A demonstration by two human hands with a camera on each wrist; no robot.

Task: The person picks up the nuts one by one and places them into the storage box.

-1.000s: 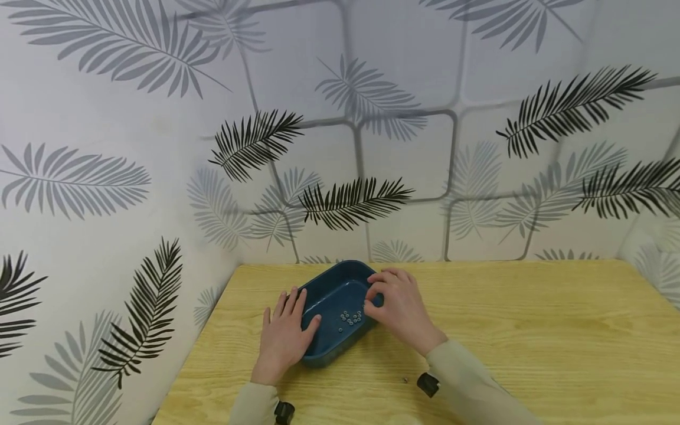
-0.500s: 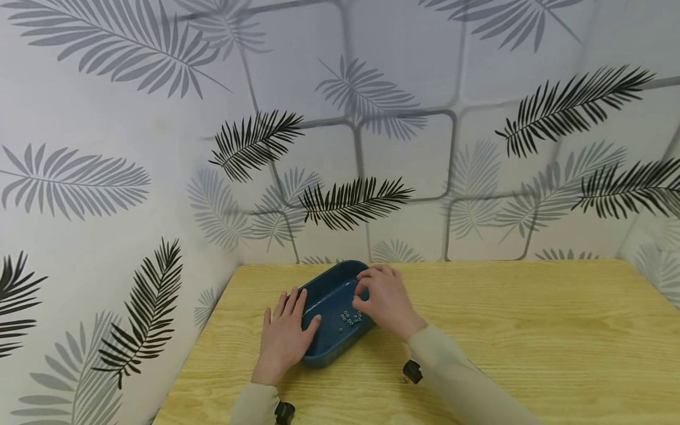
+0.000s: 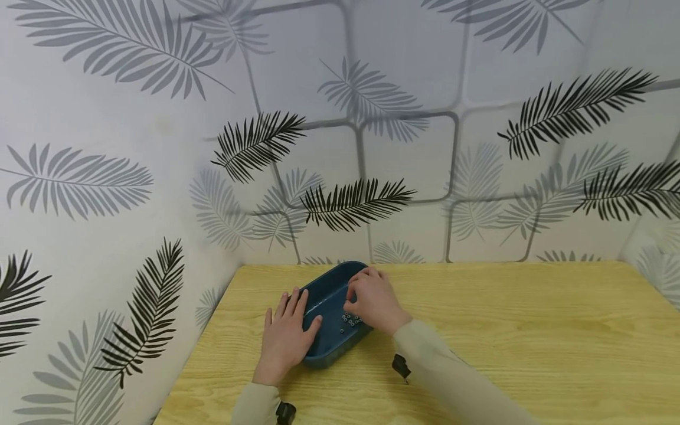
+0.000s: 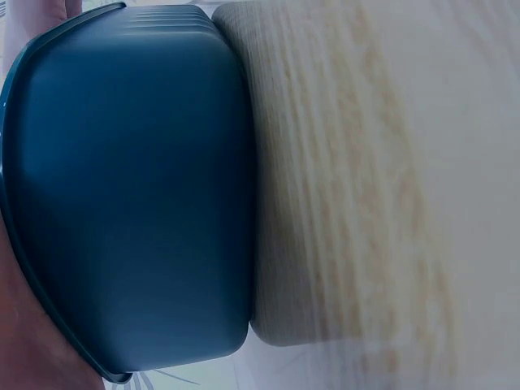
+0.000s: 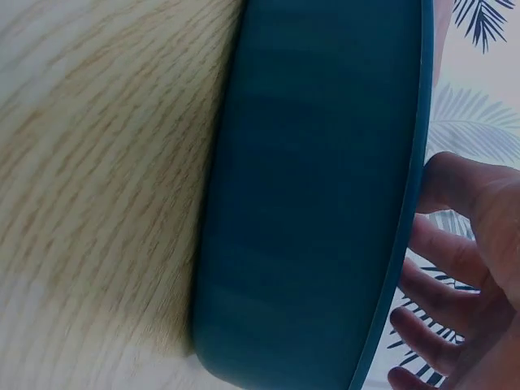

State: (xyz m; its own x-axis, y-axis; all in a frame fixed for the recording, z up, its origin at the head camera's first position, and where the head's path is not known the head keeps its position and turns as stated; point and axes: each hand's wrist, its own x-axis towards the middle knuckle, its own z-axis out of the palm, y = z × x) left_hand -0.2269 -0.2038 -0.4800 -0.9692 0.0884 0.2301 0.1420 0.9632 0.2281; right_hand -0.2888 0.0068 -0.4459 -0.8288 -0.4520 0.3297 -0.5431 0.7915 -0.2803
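Observation:
A dark blue oblong basin (image 3: 330, 348) sits slanted on the table, with several small metal nuts (image 3: 350, 320) on its floor. My left hand (image 3: 287, 336) rests on the basin's left rim, fingers spread and thumb over the inside. Over the right part of the basin is my right hand (image 3: 374, 301), thumb and index fingertips brought together just above the nuts. In the right wrist view, the right fingers (image 5: 443, 252) reach behind the rim, which hides the tips of thumb and index. I cannot tell whether they pinch a nut.
The pale wood-grain table (image 3: 510, 330) runs up to a leaf-patterned wall (image 3: 409, 230). One small metal piece (image 3: 406, 381) lies on the table, close by the black band (image 3: 401, 367) on the right wrist. Another black band (image 3: 285, 412) is on the left wrist.
My right hand has moved left, from the basin's right edge to further over its inside, thumb and index still together. The left hand and basin have stayed in place.

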